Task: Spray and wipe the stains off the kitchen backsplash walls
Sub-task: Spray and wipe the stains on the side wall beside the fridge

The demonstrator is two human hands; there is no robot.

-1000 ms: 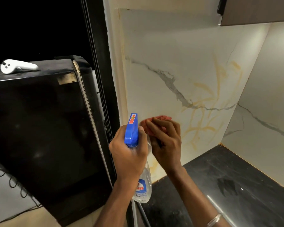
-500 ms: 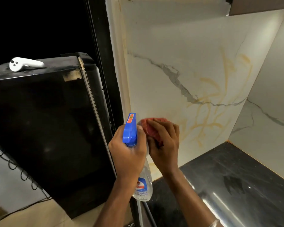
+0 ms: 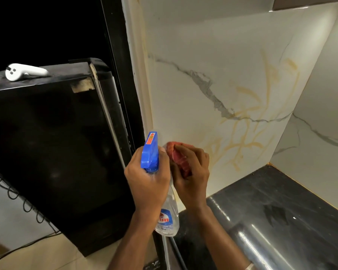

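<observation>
The backsplash [image 3: 213,61] is white marble-look panel with grey veins, meeting a second panel at a corner toward 3 o'clock. Yellow stains [image 3: 248,133] streak it in loops and lines, thickest just right of centre. The panel's top is cut off by the frame edge and by a cabinet [image 3: 310,1] at 1 o'clock, of which only the underside corner shows.

At the low left part of the panel, a red cloth [image 3: 177,152] is pressed against the surface by the right hand [image 3: 191,172], whose fingers curl over it and cover most of it. Whether the cloth is folded or bunched is hard to tell.

Just left of it, at 6 o'clock from the frame's centre, the left hand [image 3: 148,182] is clamped around the neck of a spray bottle [image 3: 167,221]. Its blue head [image 3: 149,151] points up toward the wall; the trigger is hidden behind the fingers. The clear body hangs below the fist, and its label is only partly readable.

The two hands sit side by side, nearly touching.

A dark glossy counter [image 3: 281,207] runs from 4 to 5 o'clock, with a dull smudge on it. At 9 o'clock stands a black appliance [image 3: 47,143]; a white controller [image 3: 25,71] lies on its top. A coiled cord [image 3: 14,193] hangs at 8 o'clock, its ends out of view.
</observation>
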